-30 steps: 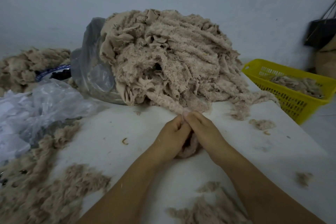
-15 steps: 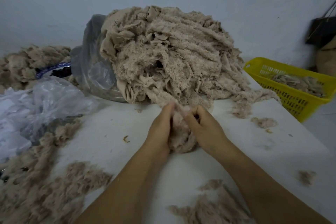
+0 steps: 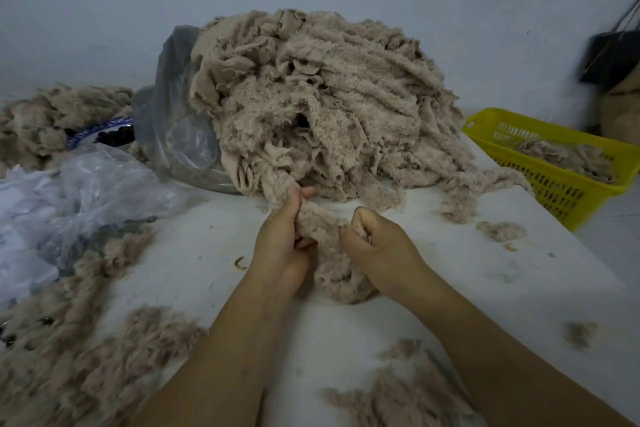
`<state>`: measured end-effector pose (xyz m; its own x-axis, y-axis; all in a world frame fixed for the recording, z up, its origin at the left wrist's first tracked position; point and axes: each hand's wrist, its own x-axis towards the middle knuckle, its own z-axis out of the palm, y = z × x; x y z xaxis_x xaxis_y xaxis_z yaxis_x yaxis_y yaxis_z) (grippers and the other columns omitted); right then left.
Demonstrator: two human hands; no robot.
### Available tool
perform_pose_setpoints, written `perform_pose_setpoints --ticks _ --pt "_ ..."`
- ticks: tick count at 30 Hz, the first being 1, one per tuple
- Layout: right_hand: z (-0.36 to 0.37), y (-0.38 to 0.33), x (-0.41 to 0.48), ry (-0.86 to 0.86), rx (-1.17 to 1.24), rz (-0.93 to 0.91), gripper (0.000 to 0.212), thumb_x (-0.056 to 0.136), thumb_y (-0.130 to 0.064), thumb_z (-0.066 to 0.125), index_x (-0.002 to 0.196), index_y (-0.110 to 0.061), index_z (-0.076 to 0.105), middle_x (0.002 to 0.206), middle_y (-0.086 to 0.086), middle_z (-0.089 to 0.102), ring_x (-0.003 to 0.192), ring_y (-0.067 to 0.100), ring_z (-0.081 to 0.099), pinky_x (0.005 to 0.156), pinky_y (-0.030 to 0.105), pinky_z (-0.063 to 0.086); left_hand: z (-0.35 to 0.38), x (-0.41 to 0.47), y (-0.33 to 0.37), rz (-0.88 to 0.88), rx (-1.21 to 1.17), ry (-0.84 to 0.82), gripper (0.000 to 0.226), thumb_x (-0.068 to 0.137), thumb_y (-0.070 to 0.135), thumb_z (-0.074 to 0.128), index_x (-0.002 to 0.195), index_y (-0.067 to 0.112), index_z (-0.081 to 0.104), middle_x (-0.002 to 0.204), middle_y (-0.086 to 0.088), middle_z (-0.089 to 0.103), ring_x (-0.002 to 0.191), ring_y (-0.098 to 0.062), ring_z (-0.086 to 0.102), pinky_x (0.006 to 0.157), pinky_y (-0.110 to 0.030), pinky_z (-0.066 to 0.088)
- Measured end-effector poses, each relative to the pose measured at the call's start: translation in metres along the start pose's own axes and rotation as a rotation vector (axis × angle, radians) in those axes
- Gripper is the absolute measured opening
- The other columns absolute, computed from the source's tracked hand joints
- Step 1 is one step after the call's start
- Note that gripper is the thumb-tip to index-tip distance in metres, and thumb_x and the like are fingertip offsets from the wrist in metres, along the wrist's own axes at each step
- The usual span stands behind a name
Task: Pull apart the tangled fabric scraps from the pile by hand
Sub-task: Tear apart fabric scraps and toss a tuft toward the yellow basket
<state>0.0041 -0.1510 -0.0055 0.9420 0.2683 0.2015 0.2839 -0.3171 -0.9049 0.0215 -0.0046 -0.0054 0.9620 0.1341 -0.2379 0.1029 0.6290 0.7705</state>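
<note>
A big pile of tangled beige fleece scraps point(image 3: 322, 100) rises at the back of the white table point(image 3: 485, 288), spilling out of a clear plastic bag point(image 3: 173, 121). My left hand point(image 3: 284, 236) is closed on a strip that still runs up into the pile's front edge. My right hand point(image 3: 377, 243) is fisted on the same strip a little to the right. The bunched scrap point(image 3: 332, 263) hangs between both hands and rests on the table.
A yellow plastic basket point(image 3: 561, 191) holding some scraps sits off the table's right side. Crumpled clear plastic point(image 3: 69, 198) lies at the left, with loose fluff heaps point(image 3: 69, 357) in front and small tufts point(image 3: 502, 230) at the right. A dark bag point(image 3: 613, 59) hangs on the wall.
Both hands have reached forward to the pile's edge and spread apart. The scrap between them, first mostly hidden under the joined hands, is now stretched and exposed.
</note>
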Motion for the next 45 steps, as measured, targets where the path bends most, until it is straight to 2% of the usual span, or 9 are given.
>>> perform_pose_setpoints --ticks 11,14,20,26,28,32,37,42,45 --pt "-0.005 0.004 -0.003 0.119 -0.013 -0.035 0.031 0.092 -0.011 0.054 0.07 -0.01 0.032 0.057 -0.006 0.031 0.049 0.006 0.027 0.044 0.016 0.026 -0.001 0.0 0.003 -0.247 -0.109 -0.151 0.035 0.078 0.05 0.071 0.07 0.017 0.076 0.083 -0.005 0.073 0.072 -0.018 0.069 0.081 -0.03 0.055" --pt "-0.008 0.005 -0.002 0.19 0.018 -0.029 0.026 0.092 -0.012 0.055 0.074 -0.002 0.038 0.062 0.003 0.038 0.052 0.008 0.031 0.047 0.017 0.03 0.001 -0.003 -0.001 -0.264 -0.027 -0.157 0.027 0.078 0.044 0.073 0.077 0.018 0.069 0.067 0.001 0.065 0.042 -0.007 0.049 0.034 -0.016 0.034" --pt "-0.006 0.004 -0.003 0.25 0.086 -0.083 0.033 0.089 -0.006 0.058 0.067 -0.012 0.034 0.061 0.0 0.037 0.051 0.005 0.03 0.048 0.012 0.03 0.001 -0.003 -0.002 -0.174 -0.017 0.0 0.027 0.091 0.04 0.068 0.077 0.017 0.064 0.058 0.002 0.059 0.032 -0.008 0.039 0.03 -0.015 0.029" --pt "-0.01 0.015 0.006 0.108 0.166 0.107 0.027 0.094 -0.047 0.051 0.084 -0.022 0.053 0.083 -0.002 0.064 0.08 0.014 0.061 0.079 0.04 0.048 0.007 -0.01 -0.009 -0.055 -0.024 -0.055 0.032 0.093 0.031 0.066 0.116 0.009 0.066 0.105 -0.011 0.076 0.094 -0.023 0.075 0.066 -0.033 0.061" --pt "-0.005 0.019 0.006 0.047 0.149 0.108 0.062 0.086 -0.074 0.046 0.098 -0.015 0.057 0.097 0.003 0.067 0.094 0.019 0.065 0.087 0.038 0.051 0.011 -0.015 -0.02 -0.003 0.145 -0.12 0.031 0.094 0.033 0.065 0.114 0.01 0.069 0.104 -0.01 0.077 0.096 -0.023 0.074 0.07 -0.03 0.061" --pt "0.003 0.014 0.006 -0.02 0.036 0.107 0.072 0.074 -0.084 0.042 0.094 -0.02 0.067 0.089 -0.009 0.073 0.085 0.005 0.068 0.07 0.01 0.048 0.014 -0.021 -0.028 0.029 0.301 -0.134 0.028 0.095 0.04 0.065 0.107 0.016 0.073 0.099 -0.005 0.078 0.094 -0.019 0.075 0.075 -0.028 0.059" --pt "0.001 0.01 0.003 -0.005 -0.017 0.043 0.05 0.098 -0.051 0.048 0.051 -0.034 0.043 0.048 -0.018 0.042 0.047 0.0 0.04 0.046 0.011 0.03 0.012 -0.016 -0.023 0.045 0.174 -0.098 0.029 0.095 0.031 0.065 0.116 0.01 0.068 0.104 -0.007 0.077 0.098 -0.018 0.074 0.076 -0.027 0.059" --pt "0.002 0.01 0.0 -0.035 -0.068 -0.087 0.052 0.101 -0.035 0.052 0.058 -0.026 0.025 0.049 -0.014 0.028 0.046 0.003 0.027 0.045 0.015 0.024 0.001 -0.003 0.0 -0.052 -0.25 -0.01 0.018 0.097 0.023 0.058 0.1 0.008 0.068 0.078 -0.007 0.076 0.065 -0.015 0.074 0.052 -0.024 0.057" --pt "-0.007 0.014 -0.003 0.072 -0.031 -0.042 0.05 0.099 -0.037 0.053 0.054 -0.023 0.036 0.048 -0.014 0.039 0.044 0.0 0.035 0.045 0.012 0.029 -0.023 0.015 0.02 0.01 -0.496 0.117 0.02 0.101 0.016 0.048 0.081 0.017 0.054 0.041 0.006 0.042 0.031 -0.003 0.034 0.036 -0.01 0.027"
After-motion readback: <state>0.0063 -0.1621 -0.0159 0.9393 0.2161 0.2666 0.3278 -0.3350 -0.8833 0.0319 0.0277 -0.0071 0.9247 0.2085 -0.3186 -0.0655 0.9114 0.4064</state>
